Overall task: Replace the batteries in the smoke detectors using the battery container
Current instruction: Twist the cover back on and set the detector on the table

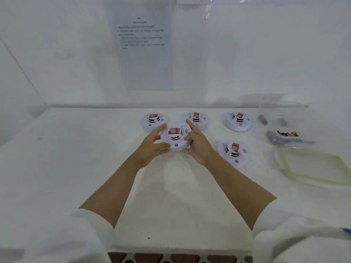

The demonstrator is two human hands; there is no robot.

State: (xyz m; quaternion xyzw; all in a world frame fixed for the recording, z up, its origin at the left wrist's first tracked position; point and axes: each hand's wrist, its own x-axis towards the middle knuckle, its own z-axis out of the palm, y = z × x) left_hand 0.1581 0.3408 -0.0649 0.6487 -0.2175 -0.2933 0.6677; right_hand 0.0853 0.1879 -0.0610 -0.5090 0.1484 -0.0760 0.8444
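Head view shows the left hand [152,147] and right hand [199,145] gripping a white smoke detector [175,136] from both sides above the white table [76,158], the clear battery container [283,128] far right.

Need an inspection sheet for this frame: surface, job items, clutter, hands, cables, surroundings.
Surface: white table, lightly speckled and scuffed.
Job's things: five white smoke detectors with red labels. One held detector at centre; three in a back row; one at near right. Clear battery container at far right, open, batteries inside. Its green-rimmed lid lies in front of it.
Clutter: nothing seen.
Grippers: left hand and right hand grip opposite sides of the held detector.
Cables: nothing seen.
Surroundings: white walls; printed sheet on the back wall, text unreadable.
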